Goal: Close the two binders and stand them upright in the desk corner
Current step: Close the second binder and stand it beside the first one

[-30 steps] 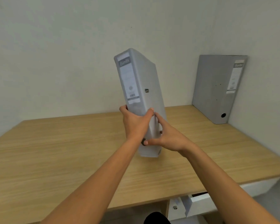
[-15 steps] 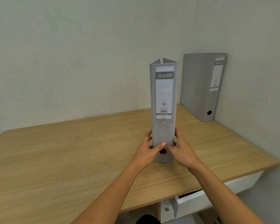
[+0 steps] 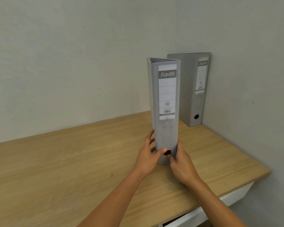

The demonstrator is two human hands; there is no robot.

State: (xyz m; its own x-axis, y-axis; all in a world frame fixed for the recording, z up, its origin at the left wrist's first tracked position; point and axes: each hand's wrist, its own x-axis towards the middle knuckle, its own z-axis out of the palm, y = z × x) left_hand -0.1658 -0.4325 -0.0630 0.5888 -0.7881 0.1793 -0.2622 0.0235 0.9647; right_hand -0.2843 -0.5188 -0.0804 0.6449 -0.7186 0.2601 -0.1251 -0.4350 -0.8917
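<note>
Head view, room: we face a wooden desk [image 3: 72, 169] in a pale-walled corner.
Binder [image 3: 166, 112]: upright, spine toward us.
Hands: our left hand [image 3: 150, 157] and right hand [image 3: 181, 163] clasp its base.
Far corner: second binder [image 3: 189, 89] standing.

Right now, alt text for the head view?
Both hands, left hand and right hand, hold a grey Bantex binder upright on the wooden desk, spine toward the camera. A second grey binder stands in the wall corner behind.

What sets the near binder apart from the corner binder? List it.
The near binder is gripped low by both hands; the corner binder stands untouched. The near binder stands mid-desk, spine facing the camera; the corner binder sits against the wall, showing its side cover. Both are grey, upright and Bantex-labelled.
</note>
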